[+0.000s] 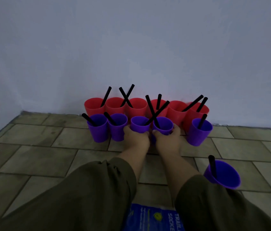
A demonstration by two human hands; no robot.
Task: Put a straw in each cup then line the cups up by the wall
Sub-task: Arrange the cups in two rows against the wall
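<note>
While a back row of six red plastic cups (pixel 148 109), each holding a black straw (pixel 105 96), stands against the pale wall (pixel 131 47), the purple row in front is unfinished. The left hand (pixel 135 139) clasps the third purple plastic cup (pixel 139 125), and the right hand (pixel 168 139) clasps the fourth purple cup (pixel 163 125). One stray purple cup (pixel 223 175), straw in, sits well apart on the tiled floor (pixel 39 155). The blue printed packet (pixel 153 217) is cut off and dim.

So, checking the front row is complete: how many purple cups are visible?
6. Five in front of the red cups. One apart, near right.
</note>
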